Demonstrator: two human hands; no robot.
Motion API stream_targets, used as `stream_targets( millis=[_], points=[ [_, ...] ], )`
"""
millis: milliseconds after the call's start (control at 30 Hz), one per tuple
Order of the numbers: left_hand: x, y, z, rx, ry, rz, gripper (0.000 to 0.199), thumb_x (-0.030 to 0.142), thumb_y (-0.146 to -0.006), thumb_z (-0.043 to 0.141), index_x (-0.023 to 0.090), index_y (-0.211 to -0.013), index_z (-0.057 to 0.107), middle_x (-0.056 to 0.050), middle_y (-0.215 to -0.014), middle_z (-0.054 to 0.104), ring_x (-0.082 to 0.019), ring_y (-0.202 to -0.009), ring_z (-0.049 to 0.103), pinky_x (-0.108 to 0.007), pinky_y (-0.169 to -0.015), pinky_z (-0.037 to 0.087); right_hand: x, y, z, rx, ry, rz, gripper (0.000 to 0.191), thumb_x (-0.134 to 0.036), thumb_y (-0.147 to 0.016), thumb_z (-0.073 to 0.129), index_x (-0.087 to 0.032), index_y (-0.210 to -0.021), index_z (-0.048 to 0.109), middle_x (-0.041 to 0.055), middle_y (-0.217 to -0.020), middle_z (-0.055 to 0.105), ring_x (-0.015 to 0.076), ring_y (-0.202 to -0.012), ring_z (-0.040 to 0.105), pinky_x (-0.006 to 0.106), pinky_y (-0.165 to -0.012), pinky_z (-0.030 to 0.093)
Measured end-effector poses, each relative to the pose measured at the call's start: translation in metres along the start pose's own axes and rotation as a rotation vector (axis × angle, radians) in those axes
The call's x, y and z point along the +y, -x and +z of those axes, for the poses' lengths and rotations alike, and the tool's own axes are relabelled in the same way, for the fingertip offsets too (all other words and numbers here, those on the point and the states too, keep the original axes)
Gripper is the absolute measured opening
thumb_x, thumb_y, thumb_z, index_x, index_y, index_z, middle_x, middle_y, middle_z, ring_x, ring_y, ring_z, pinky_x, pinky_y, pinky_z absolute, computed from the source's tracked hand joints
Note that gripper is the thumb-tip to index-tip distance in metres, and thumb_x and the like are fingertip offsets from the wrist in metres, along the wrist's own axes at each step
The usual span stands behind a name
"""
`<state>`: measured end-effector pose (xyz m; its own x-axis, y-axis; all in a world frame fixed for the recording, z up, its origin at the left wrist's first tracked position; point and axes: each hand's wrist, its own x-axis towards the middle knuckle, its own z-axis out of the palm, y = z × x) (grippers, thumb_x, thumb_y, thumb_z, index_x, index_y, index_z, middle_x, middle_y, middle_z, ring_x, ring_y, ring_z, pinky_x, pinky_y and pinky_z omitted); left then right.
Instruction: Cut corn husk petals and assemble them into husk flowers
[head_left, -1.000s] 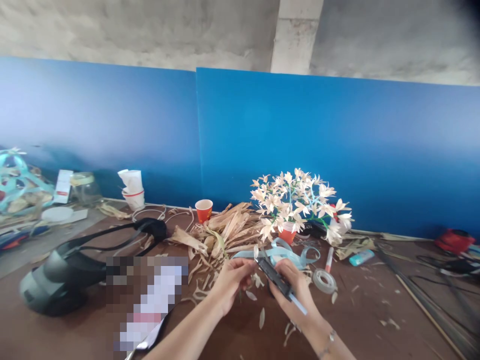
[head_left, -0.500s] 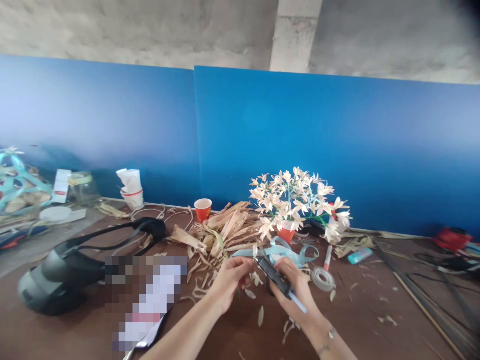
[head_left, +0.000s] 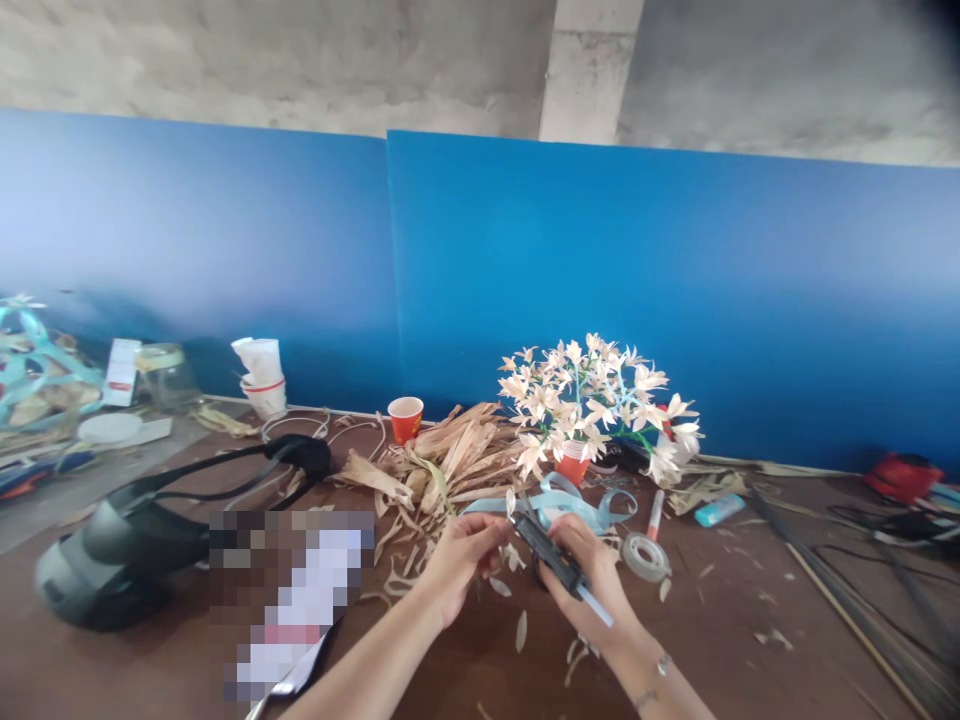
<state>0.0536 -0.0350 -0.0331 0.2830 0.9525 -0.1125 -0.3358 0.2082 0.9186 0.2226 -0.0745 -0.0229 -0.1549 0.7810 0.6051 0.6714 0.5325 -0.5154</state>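
My right hand (head_left: 589, 565) is wrapped around a black glue gun (head_left: 551, 555), whose nozzle points up and left. A translucent glue stick (head_left: 595, 605) sticks out of its rear end. Thumb and fingers of my left hand (head_left: 469, 555) pinch together just left of the nozzle. A small pale husk flower piece (head_left: 511, 502) stands above those fingertips, close to the nozzle; whether the two touch I cannot tell. Behind both hands, a bunch of cream husk flowers (head_left: 577, 395) on green stems stands in a red paper cup (head_left: 573, 464). Light-blue ribbon (head_left: 592, 510) lies curled before it.
Dried husks (head_left: 465, 455) are heaped behind my left hand, near an orange-red cup (head_left: 406, 420). A clear tape roll (head_left: 646, 558) and a turquoise object (head_left: 720, 511) lie at right. A dark headset (head_left: 124, 555) occupies the left. A blue panel (head_left: 637, 250) closes the back.
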Motion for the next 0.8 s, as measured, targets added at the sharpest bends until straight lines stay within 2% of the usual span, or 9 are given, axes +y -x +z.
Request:
stream_targets(
  millis=[533, 667, 800],
  points=[
    [0.002, 0.001, 0.0, -0.008, -0.041, 0.016, 0.033, 0.041, -0.059, 0.074, 0.012, -0.065, 0.06, 0.004, -0.052, 0.047, -0.004, -0.041, 0.037, -0.018, -0.039, 0.022, 0.005, 0.001, -0.001, -0.037, 0.008, 0.015, 0.012, -0.009, -0.068, 0.049, -0.02, -0.07, 0.045, 0.0022, -0.076, 0.049, 0.0164, -0.07, 0.051, 0.027, -0.064, 0.044],
    [0.002, 0.0, 0.0, -0.001, -0.129, 0.045, 0.033, 0.044, -0.059, 0.072, 0.013, -0.064, 0.061, 0.005, -0.047, 0.045, -0.006, -0.04, 0.038, -0.019, -0.039, 0.023, 0.007, 0.002, -0.002, -0.029, -0.031, 0.059, 0.01, -0.01, -0.07, 0.05, -0.02, -0.07, 0.048, 0.0022, -0.076, 0.052, 0.0159, -0.068, 0.052, 0.027, -0.064, 0.045],
    [0.002, -0.003, -0.004, 0.003, -0.367, 0.104, 0.027, 0.042, -0.065, 0.067, 0.015, -0.067, 0.065, 0.003, -0.041, 0.047, -0.009, -0.037, 0.038, -0.021, -0.039, 0.024, 0.012, 0.004, 0.001, 0.059, -0.123, 0.174, 0.007, -0.023, -0.076, 0.051, -0.021, -0.07, 0.052, -0.0004, -0.06, 0.053, 0.0158, -0.055, 0.051, 0.026, -0.051, 0.044]
  ],
)
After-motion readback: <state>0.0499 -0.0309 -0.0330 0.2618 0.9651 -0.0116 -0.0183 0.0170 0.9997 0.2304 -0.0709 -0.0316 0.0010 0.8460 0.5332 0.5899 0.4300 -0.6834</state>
